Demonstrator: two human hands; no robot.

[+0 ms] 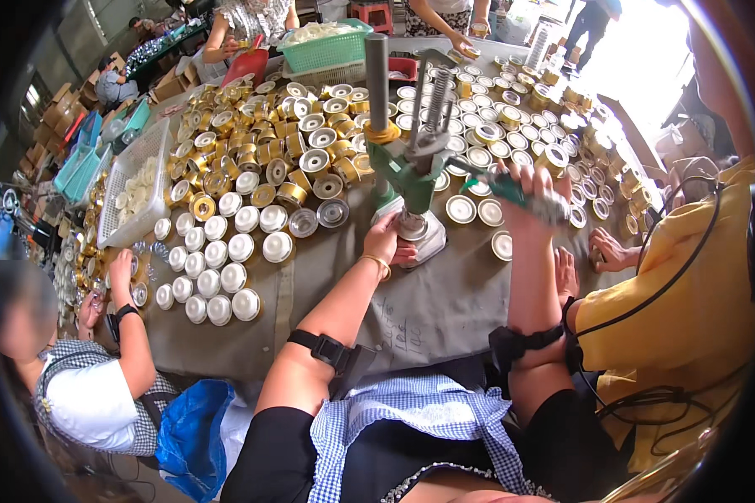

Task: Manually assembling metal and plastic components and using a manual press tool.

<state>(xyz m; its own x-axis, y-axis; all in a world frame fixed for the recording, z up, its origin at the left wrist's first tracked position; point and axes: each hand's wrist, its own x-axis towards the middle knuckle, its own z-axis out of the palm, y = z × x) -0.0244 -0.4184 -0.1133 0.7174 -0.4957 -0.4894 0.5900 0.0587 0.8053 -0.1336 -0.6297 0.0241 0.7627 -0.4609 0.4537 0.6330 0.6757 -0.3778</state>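
A green hand press with a tall metal post and a spring stands on the table in front of me. My left hand is at its base, thumb and fingers closed about a round pale piece under the ram. The press partly hides that piece. My right hand is raised and wrapped round the press's lever handle, which has a green grip. Nearest to my left hand lie clear-topped gold tins. White-topped round tins lie below my right hand.
Gold round tins are heaped at the left, beside rows of white-topped ones. A white basket and a green basket hold white parts. Co-workers sit close on both sides; one's hand rests at the right edge.
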